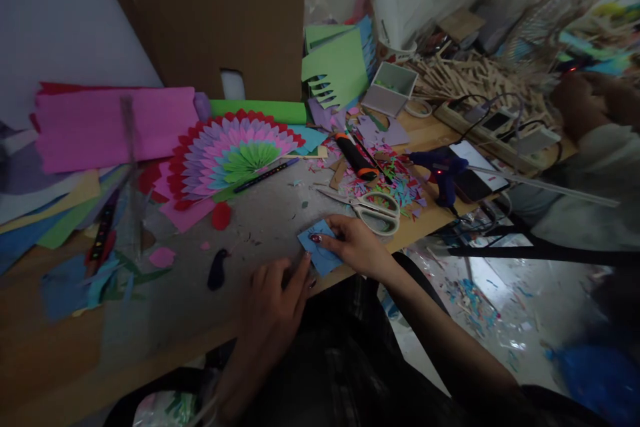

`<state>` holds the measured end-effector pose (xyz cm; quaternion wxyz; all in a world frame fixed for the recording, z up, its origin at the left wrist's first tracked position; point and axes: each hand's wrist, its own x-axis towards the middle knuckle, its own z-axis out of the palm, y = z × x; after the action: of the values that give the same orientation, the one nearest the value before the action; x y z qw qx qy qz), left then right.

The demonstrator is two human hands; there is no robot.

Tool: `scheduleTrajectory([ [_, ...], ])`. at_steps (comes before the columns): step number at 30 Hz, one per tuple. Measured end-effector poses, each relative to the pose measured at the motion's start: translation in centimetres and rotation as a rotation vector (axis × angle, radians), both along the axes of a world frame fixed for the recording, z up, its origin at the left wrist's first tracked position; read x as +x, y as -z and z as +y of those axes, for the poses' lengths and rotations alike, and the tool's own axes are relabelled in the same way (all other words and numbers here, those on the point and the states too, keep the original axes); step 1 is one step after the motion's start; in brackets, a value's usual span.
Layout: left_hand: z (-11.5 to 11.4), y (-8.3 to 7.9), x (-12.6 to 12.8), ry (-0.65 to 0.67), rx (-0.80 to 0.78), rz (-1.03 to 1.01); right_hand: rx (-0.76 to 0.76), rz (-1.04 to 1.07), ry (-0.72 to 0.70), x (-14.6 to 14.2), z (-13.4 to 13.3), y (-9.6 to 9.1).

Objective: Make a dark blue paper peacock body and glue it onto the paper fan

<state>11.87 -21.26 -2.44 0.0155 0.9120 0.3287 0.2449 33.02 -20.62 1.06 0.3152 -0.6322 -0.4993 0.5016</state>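
Cluttered tabletop [270, 213], seen from above in dim light. At far left, a broad pink paper sheet [110, 123]. Beside it, a round paper fan [235, 150] of layered petals in red, pink, purple and green. Near the front edge, left hand [273, 303], loosely open, fingertips touching the lower corner of a small blue paper piece [315, 250]. Right hand [357, 243] laid on top of the same piece, fingers bent, pressing it flat to the tabletop, not closed around it. Just beyond the right hand, white-handled scissors [373, 207]. Further right, a blue glue gun [443, 170] beside confetti-like scraps. Left of the hands, a small black scrap [219, 269].
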Motion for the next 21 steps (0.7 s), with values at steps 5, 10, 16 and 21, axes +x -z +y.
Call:
scheduleTrajectory([
  [5, 0.5, -0.8, -0.5, -0.018, 0.067, -0.094, -0.106, 0.219, -0.117, 0.3, 1.5, -0.5],
  [10, 1.5, -2.5, -0.8, 0.034, 0.144, -0.17, -0.153, 0.292, -0.252, 0.0, 2.9, -1.1],
  [16, 2.6, -2.5, -1.2, -0.064, 0.095, -0.253, -0.016, 0.091, -0.199, 0.8, 5.4, -0.7],
  [21, 3.1, -2.2, -1.6, -0.223, -0.09, -0.37, 0.299, -0.256, 0.084, 1.0, 6.1, -1.9],
])
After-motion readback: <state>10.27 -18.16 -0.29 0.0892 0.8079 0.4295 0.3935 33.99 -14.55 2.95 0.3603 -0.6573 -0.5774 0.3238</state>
